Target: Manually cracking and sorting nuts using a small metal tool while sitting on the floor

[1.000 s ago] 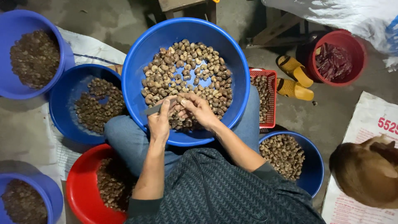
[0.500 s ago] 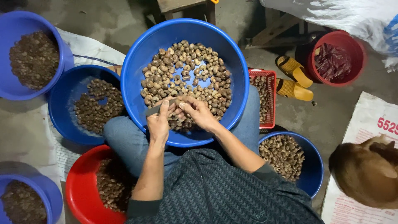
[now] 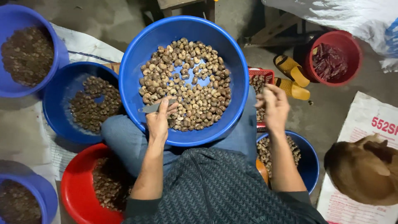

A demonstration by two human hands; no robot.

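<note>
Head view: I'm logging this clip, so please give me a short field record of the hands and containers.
left hand: holds a small knife over the big blue basin of nuts on the lap
right hand: out to the right, over the red basket; whether it holds anything is unclear
near right: blue bowl of nuts
near left: red basin, blue tub
floor: yellow slippers, dog

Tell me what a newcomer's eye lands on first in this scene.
First, the big blue basin of pale nuts on the person's lap at centre, the left hand holding a small knife at its near edge. Then the right hand, raised over the red basket to the right. A brown dog lies at lower right.
</note>
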